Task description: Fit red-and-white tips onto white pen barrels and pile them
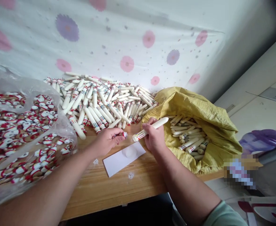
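Two hands work apart: left pinching probably a small figure, right closed round a pen, beside a sack

Table layout
Pens are lying between left bag and right sack; card is lying before them, sheet apparently hanging behind.

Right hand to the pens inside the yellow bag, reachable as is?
Probably yes: the right hand is right beside the yellow bag, whose mouth gapes open over the pens. Its fingers already hold one pen, though.
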Tool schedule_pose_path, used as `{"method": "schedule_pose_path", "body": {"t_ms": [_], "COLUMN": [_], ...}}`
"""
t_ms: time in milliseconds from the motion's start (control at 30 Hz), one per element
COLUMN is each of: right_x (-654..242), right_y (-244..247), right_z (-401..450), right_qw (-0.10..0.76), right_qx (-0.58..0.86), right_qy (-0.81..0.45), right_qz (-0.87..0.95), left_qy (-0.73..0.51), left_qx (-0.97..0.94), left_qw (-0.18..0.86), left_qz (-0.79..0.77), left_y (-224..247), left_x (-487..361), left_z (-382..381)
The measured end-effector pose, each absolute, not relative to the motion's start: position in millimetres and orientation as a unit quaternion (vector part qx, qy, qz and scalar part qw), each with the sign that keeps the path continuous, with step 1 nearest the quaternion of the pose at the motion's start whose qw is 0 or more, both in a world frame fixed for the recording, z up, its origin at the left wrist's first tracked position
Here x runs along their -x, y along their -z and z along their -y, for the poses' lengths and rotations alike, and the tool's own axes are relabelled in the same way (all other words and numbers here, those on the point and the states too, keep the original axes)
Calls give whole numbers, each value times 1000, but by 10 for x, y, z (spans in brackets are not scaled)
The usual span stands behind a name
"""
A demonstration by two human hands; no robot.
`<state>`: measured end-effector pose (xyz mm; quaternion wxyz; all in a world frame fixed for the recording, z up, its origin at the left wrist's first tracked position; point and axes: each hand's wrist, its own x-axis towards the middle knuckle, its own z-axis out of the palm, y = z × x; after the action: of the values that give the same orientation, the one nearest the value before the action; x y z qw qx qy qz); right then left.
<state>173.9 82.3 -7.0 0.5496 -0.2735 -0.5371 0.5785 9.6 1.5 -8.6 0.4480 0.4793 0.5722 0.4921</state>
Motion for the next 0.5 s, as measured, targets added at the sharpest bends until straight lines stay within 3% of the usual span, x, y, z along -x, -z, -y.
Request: {"method": "schedule_pose_path", "body": {"t_ms": [167, 500], "right_x": [-1683, -1635], "right_y": [29, 137], "right_z": [-781, -757], "right_qw": [597, 650], "right_qx": [272, 258], "right_qy": [-608, -533], "right_qz": [448, 476], "left_qy": [-467, -467], "left_qx": [-491, -538], "left_qw": [505, 471], "left_qz": [-535, -521], "left_y": [109, 151], "left_x": [-173, -219], "left_z": [8, 51]}}
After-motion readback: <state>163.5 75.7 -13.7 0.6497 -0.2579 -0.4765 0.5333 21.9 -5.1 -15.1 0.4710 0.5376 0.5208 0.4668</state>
